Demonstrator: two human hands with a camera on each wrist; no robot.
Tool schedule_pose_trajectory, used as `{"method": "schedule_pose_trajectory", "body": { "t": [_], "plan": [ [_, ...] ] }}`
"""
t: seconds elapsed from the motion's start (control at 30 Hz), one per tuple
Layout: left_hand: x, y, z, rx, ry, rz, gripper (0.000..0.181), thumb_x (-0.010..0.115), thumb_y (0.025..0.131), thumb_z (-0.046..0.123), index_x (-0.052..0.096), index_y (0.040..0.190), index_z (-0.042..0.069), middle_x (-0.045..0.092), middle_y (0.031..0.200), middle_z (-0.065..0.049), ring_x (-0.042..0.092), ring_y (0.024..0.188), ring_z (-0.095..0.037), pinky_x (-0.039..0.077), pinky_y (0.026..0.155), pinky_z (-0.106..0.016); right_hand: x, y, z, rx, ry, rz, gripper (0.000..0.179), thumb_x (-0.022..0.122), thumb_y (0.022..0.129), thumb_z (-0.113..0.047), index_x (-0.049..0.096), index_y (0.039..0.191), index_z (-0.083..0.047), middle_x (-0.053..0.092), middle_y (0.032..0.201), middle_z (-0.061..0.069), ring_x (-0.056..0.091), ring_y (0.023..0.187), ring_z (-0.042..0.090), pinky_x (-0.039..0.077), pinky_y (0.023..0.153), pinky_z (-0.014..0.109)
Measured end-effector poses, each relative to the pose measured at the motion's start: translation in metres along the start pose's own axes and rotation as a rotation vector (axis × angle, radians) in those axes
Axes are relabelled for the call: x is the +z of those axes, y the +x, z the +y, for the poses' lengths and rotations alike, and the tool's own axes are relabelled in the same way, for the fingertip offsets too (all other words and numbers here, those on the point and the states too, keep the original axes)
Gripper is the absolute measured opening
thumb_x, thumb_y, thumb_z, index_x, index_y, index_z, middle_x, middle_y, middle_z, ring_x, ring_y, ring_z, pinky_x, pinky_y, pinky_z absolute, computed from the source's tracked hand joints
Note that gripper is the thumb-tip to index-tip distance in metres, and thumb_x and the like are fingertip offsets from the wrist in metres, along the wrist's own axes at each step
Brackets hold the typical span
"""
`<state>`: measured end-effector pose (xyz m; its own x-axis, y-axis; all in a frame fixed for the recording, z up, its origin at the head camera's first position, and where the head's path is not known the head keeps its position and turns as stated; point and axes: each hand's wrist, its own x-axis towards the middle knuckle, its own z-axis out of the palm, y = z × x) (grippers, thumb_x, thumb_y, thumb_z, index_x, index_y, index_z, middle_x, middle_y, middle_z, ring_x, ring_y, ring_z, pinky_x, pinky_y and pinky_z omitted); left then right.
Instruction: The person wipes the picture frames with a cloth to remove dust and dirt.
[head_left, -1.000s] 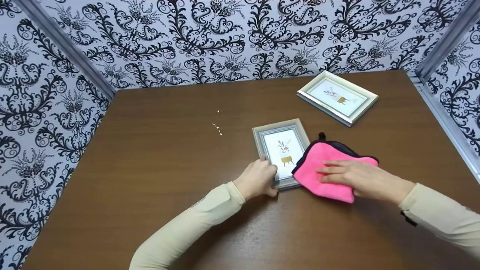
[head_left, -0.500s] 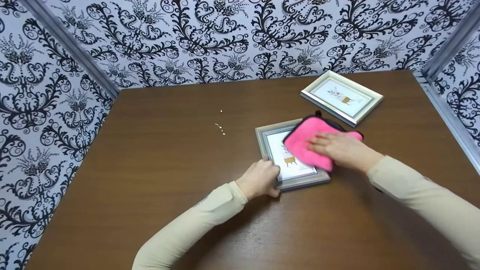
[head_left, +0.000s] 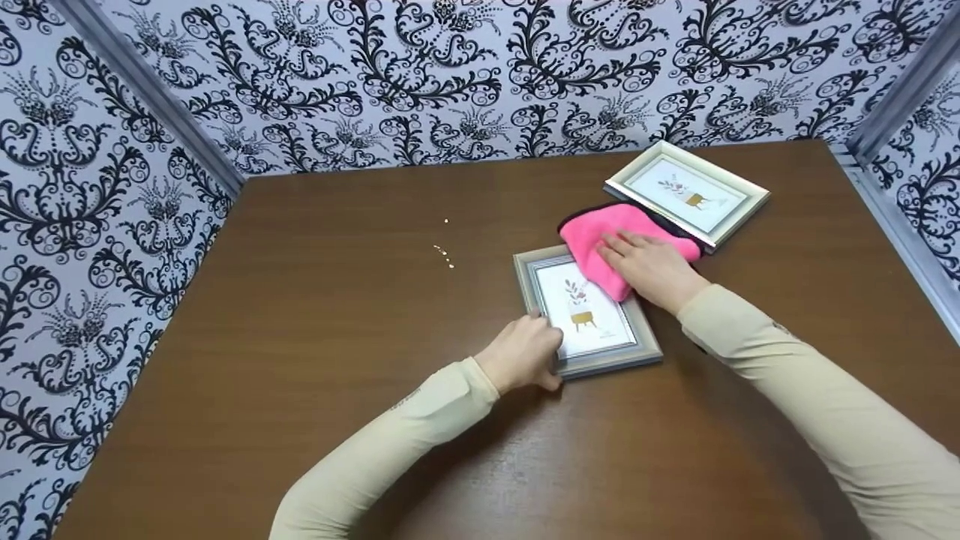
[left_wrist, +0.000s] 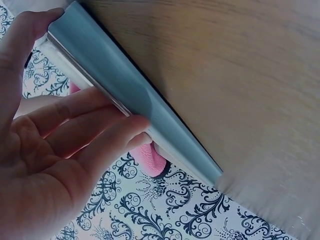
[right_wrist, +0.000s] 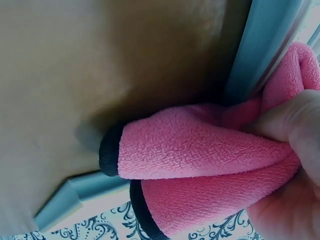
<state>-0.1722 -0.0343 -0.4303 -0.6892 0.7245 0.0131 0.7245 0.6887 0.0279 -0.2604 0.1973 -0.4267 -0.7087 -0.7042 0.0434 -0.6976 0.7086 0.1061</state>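
A picture frame (head_left: 649,337) with a plant print under its pane lies flat on the brown table. My left hand (head_left: 521,349) grips its near left corner, thumb at the near edge and fingers over the left side; the left wrist view shows the fingers along the frame's bluish-grey side (left_wrist: 115,70). Over the far right corner, my right hand (head_left: 652,266) holds a pink cloth (head_left: 589,236) with black edging. In the right wrist view the thumb presses into a fold of the pink cloth (right_wrist: 190,145). The cloth hides the frame's far right corner.
A second, similar picture frame (head_left: 750,199) lies at the back right, its near side right by the cloth. Small pale crumbs (head_left: 444,255) are scattered left of the frames. Patterned walls (head_left: 420,75) stand behind and at both sides of the table (head_left: 315,337).
My right hand has moved away from me and a little left with the cloth, from the frame's near right side across the pane to its far right corner. My left hand stays on its corner.
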Motion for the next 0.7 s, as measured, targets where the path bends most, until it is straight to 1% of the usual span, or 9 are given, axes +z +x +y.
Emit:
{"method": "schedule_pose_trajectory", "body": {
  "t": [0.1, 0.2, 0.33, 0.4, 0.53, 0.63, 0.7],
  "plan": [
    [0.001, 0.0, 0.0, 0.005, 0.005, 0.012, 0.031, 0.086, 0.063, 0.031, 0.068, 0.077, 0.01, 0.064, 0.072, -0.001, 0.06, 0.067, -0.018, 0.054, 0.07, -0.031, -0.001, -0.01, -0.004, -0.015, 0.038, -0.008, 0.044, 0.049, 0.092, 0.011, 0.048, 0.136, 0.008, 0.044, 0.141, 0.025, 0.038, 0.132, 0.043, 0.032, 0.107, 0.05],
    [0.0, 0.0, 0.0, -0.001, 0.011, 0.016, 0.032, 0.087, 0.062, 0.032, 0.068, 0.077, 0.01, 0.064, 0.071, -0.001, 0.06, 0.067, -0.018, 0.054, 0.07, -0.03, -0.006, -0.022, -0.014, -0.035, 0.061, -0.033, 0.045, 0.052, 0.09, 0.013, 0.049, 0.135, 0.008, 0.044, 0.141, 0.025, 0.038, 0.132, 0.043, 0.031, 0.108, 0.049],
    [0.0, 0.0, -0.001, -0.011, 0.028, 0.014, 0.032, 0.087, 0.062, 0.032, 0.068, 0.075, 0.011, 0.065, 0.072, -0.001, 0.059, 0.068, -0.017, 0.054, 0.067, -0.03, -0.015, -0.042, -0.032, -0.073, 0.053, -0.049, 0.049, 0.062, 0.083, 0.014, 0.054, 0.131, 0.007, 0.048, 0.139, 0.024, 0.043, 0.129, 0.041, 0.036, 0.105, 0.048],
    [-0.001, -0.001, 0.0, -0.009, 0.031, 0.018, 0.032, 0.087, 0.061, 0.032, 0.068, 0.074, 0.011, 0.065, 0.072, -0.001, 0.059, 0.068, -0.017, 0.054, 0.066, -0.03, -0.02, -0.052, -0.04, -0.098, 0.054, -0.047, 0.05, 0.067, 0.08, 0.013, 0.057, 0.128, 0.007, 0.051, 0.135, 0.024, 0.046, 0.126, 0.041, 0.039, 0.102, 0.048],
    [-0.001, 0.0, 0.001, 0.0, 0.025, 0.021, 0.031, 0.087, 0.062, 0.032, 0.068, 0.074, 0.011, 0.065, 0.071, 0.0, 0.059, 0.066, -0.016, 0.055, 0.066, -0.03, -0.031, -0.073, -0.051, -0.141, 0.09, -0.059, 0.046, 0.072, 0.077, 0.009, 0.062, 0.121, 0.007, 0.058, 0.127, 0.024, 0.052, 0.12, 0.04, 0.043, 0.098, 0.049],
    [-0.001, 0.001, 0.002, -0.002, 0.024, 0.018, 0.032, 0.087, 0.062, 0.033, 0.068, 0.074, 0.011, 0.065, 0.071, 0.0, 0.058, 0.066, -0.016, 0.055, 0.066, -0.03, -0.04, -0.084, -0.053, -0.175, 0.135, -0.077, 0.041, 0.072, 0.075, 0.009, 0.066, 0.115, 0.006, 0.063, 0.119, 0.022, 0.057, 0.115, 0.038, 0.047, 0.094, 0.048],
    [0.0, 0.001, 0.002, 0.003, 0.032, 0.026, 0.032, 0.087, 0.062, 0.033, 0.068, 0.073, 0.011, 0.065, 0.071, 0.0, 0.057, 0.065, -0.015, 0.055, 0.065, -0.03, -0.046, -0.087, -0.05, -0.183, 0.192, -0.109, 0.039, 0.07, 0.073, 0.012, 0.068, 0.112, 0.004, 0.066, 0.115, 0.02, 0.058, 0.112, 0.037, 0.049, 0.089, 0.049]
  ]
}}
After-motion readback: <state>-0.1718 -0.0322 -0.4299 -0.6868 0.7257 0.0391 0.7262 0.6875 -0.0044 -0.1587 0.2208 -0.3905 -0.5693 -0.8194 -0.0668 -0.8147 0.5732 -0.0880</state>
